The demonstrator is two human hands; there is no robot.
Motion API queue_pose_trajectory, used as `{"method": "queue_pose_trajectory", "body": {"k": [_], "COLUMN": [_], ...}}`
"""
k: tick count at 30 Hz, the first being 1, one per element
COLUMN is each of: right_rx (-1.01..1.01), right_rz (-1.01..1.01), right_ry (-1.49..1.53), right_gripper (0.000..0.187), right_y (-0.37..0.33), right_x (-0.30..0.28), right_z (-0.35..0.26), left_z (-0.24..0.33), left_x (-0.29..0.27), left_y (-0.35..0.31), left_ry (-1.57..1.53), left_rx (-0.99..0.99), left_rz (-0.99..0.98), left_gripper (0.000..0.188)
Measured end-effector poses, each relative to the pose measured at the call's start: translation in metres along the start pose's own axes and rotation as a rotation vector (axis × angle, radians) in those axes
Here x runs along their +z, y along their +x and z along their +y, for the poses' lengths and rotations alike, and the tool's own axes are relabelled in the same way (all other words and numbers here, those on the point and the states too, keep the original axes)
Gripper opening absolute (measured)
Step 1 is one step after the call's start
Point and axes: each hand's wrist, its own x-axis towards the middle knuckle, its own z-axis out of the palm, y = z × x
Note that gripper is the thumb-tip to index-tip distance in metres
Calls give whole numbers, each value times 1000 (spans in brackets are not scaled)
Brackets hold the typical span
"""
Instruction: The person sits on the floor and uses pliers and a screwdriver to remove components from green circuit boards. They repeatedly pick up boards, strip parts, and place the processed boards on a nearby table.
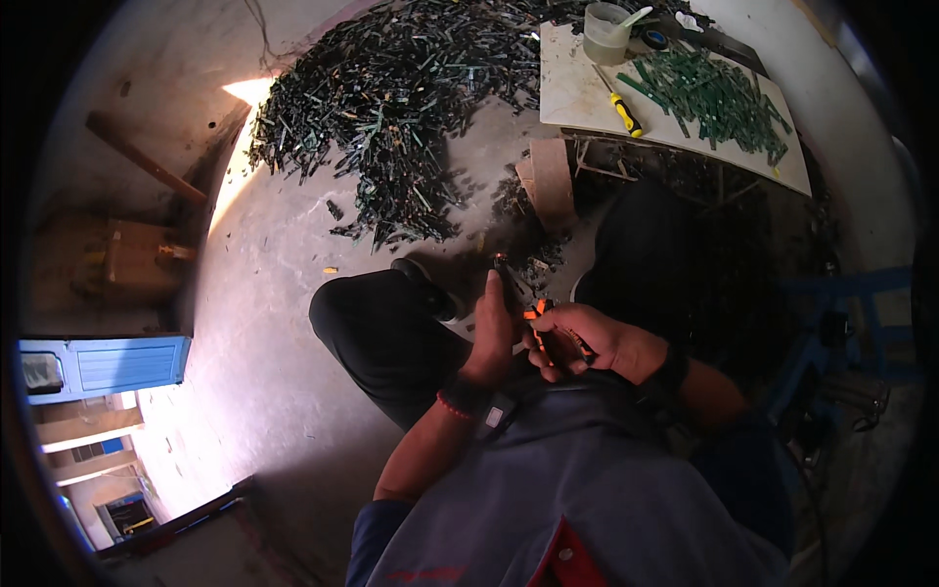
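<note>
My left hand [495, 321] is in front of my lap, its fingers closed on a small dark piece [499, 262] with a reddish-orange spot at its tip. What kind of piece it is cannot be made out. To the right, my right hand [608, 338] is wrapped round the orange-and-black handles of a hand tool that looks like pliers [541, 333]. The tool's jaws are near my left hand, and whether they touch the dark piece is unclear.
A large heap of dark and green strips [381, 117] covers the floor ahead. On the white-topped table [572, 88] at the right lie green strips [709, 93], a yellow-and-black screwdriver [624, 112] and a plastic jug [605, 37]. Cardboard [552, 184] leans below it. Scraps [538, 269] lie between my feet.
</note>
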Motion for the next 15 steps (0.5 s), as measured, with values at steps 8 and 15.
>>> {"method": "queue_pose_trajectory", "body": {"k": [8, 15], "right_rx": [-76, -403], "right_rz": [219, 420], "right_ry": [-461, -1411], "right_gripper": [22, 28], "right_y": [-11, -17], "right_x": [7, -5], "right_z": [-11, -16], "left_z": [10, 17], "left_x": [5, 2], "left_y": [-9, -13], "left_ry": [-170, -320], "left_rx": [-80, -166], "left_rz": [-17, -155], "left_gripper": [51, 54]}}
